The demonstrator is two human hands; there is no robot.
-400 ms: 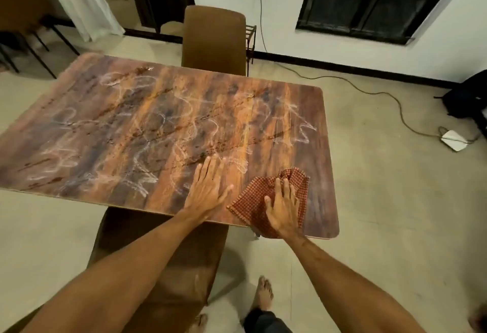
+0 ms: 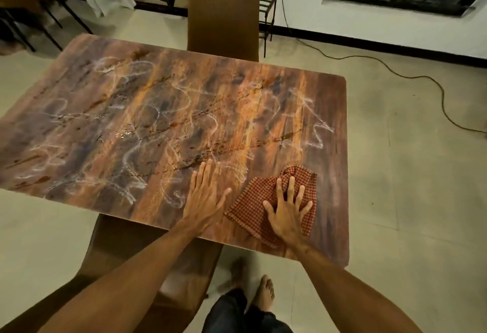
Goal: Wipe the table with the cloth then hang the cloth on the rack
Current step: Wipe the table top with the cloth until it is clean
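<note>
The wooden table [image 2: 332,111] is covered in white chalk-like scribbles and dark streaks. A red checked cloth [image 2: 250,206] lies at the table's near right corner. My right hand [image 2: 288,212] presses flat on top of the cloth with fingers spread. Just to its left, my left hand [image 2: 204,198] rests flat on the bare tabletop, fingers together and thumb out, holding nothing. A dark metal rack [image 2: 267,13] stands against the far wall, partly hidden behind a chair.
A brown chair [image 2: 224,13] stands at the table's far side and another brown chair [image 2: 118,251] is tucked under the near edge. A cable [image 2: 411,77] runs across the floor on the right. My bare feet [image 2: 266,293] stand beneath the near corner.
My right hand's fingers have spread wider on the cloth. The camera has tilted slightly down. Both hands stay in roughly the same places on the table.
</note>
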